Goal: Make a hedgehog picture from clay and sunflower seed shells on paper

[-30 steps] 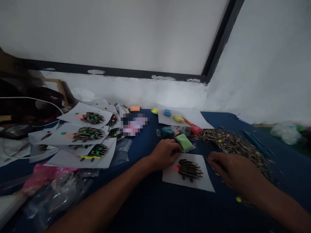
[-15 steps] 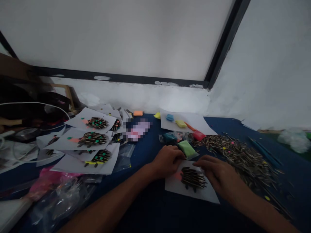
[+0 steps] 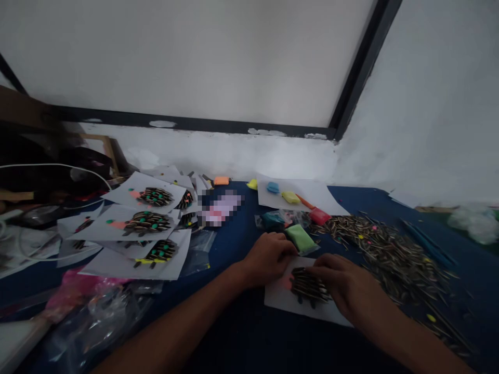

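A white sheet of paper (image 3: 278,298) lies before me, bearing a hedgehog shape of striped sunflower seeds (image 3: 307,286) with a pinkish snout at its left. My left hand (image 3: 271,258) rests at the sheet's upper left edge, fingers curled; what is under its fingertips is hidden. My right hand (image 3: 343,285) comes over the sheet from the right. Its thumb and fingers are pinched together at the upper edge of the seed shape and cover part of it; anything between them is too small to make out. A green clay packet (image 3: 302,239) lies just beyond both hands.
Loose sunflower seeds (image 3: 397,259) spread across the blue cloth at right. Finished-looking hedgehog sheets (image 3: 99,223) pile up at left, above crumpled plastic bags (image 3: 105,317). Further back, a white sheet (image 3: 319,195) carries a blue packet (image 3: 273,187) and a yellow packet (image 3: 290,197).
My right hand has moved slightly left and down, from the sheet's upper edge onto the top of the seed shape. My left hand has stayed in place.
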{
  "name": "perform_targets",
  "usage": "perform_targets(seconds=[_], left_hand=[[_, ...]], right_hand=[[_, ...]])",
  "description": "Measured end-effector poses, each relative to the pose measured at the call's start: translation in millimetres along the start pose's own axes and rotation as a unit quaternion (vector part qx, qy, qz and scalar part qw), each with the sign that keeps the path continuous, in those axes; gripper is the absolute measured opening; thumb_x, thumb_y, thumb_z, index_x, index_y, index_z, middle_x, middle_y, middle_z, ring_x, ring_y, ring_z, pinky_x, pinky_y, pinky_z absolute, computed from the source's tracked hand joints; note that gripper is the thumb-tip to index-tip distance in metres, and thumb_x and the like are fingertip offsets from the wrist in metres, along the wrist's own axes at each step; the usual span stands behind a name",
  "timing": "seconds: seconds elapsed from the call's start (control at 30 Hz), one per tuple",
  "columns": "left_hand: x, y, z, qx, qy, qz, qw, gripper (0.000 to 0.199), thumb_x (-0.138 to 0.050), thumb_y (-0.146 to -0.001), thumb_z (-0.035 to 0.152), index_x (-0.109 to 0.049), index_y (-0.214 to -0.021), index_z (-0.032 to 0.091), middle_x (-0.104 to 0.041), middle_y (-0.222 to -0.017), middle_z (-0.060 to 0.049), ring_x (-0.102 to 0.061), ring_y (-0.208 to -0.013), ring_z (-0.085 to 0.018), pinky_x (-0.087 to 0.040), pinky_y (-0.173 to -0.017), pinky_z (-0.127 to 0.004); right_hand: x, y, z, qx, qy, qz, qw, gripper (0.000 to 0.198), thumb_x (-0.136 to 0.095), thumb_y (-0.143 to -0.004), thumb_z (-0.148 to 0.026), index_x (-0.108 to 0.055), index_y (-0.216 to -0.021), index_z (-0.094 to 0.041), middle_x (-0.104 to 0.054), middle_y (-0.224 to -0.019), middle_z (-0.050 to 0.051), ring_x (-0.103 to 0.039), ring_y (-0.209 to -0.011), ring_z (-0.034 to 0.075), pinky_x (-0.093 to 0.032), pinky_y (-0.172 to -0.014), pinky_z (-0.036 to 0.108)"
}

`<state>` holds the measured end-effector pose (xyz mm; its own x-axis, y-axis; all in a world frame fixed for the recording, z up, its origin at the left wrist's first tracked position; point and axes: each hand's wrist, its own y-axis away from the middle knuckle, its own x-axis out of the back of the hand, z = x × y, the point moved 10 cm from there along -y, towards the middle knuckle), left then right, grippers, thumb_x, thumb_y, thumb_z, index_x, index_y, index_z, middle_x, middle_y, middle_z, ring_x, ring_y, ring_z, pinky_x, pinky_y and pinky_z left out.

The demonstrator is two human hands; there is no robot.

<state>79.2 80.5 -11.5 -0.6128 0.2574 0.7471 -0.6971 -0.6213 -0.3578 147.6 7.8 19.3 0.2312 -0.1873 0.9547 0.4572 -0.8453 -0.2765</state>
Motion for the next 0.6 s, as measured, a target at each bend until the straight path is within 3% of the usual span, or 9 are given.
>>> perform_targets(seconds=[0.17,0.3,0.43,0.6], left_hand=[[0,0,1,-0.004,0.002,-0.002,1.0,0.019,-0.055,-0.08,0.011,-0.071,-0.088,0.017,-0.067,-0.088,-0.004,-0.059,-0.084,-0.017,-0.043,-0.075,-0.028],[-1,0,0,-0.001,0.007,-0.003,1.0,0.019,-0.054,-0.081,0.012,-0.071,-0.089,0.017,-0.067,-0.09,-0.005,-0.06,-0.085,-0.017,-0.043,-0.076,-0.028],[-1,-1,-1,0.012,0.01,-0.016,1.0,0.02,-0.055,-0.081,0.012,-0.072,-0.091,0.017,-0.067,-0.092,-0.005,-0.06,-0.087,-0.017,-0.044,-0.077,-0.028],[-1,0,-3,0.031,-0.005,-0.021,0.999,0.016,-0.057,-0.081,0.015,-0.07,-0.09,0.017,-0.067,-0.091,-0.004,-0.059,-0.087,-0.017,-0.043,-0.079,-0.029]], right_hand=[[1,1,2,-0.001,0.006,0.004,1.0,0.043,-0.034,-0.086,-0.009,-0.073,-0.095,-0.022,-0.069,-0.088,0.009,-0.067,-0.073,0.02,-0.053,-0.058,0.031],[10,1,21,-0.033,0.022,0.027,0.999,0.04,-0.034,-0.086,-0.011,-0.072,-0.097,-0.018,-0.07,-0.089,0.01,-0.068,-0.076,0.02,-0.053,-0.062,0.031],[9,3,50,-0.1,0.026,0.003,0.995,0.036,-0.036,-0.088,-0.018,-0.072,-0.095,-0.016,-0.072,-0.088,0.01,-0.069,-0.074,0.022,-0.051,-0.063,0.033],[-4,5,61,-0.132,0.009,-0.053,0.99,0.034,-0.038,-0.091,-0.026,-0.069,-0.103,-0.016,-0.07,-0.094,0.012,-0.067,-0.083,0.024,-0.05,-0.07,0.036]])
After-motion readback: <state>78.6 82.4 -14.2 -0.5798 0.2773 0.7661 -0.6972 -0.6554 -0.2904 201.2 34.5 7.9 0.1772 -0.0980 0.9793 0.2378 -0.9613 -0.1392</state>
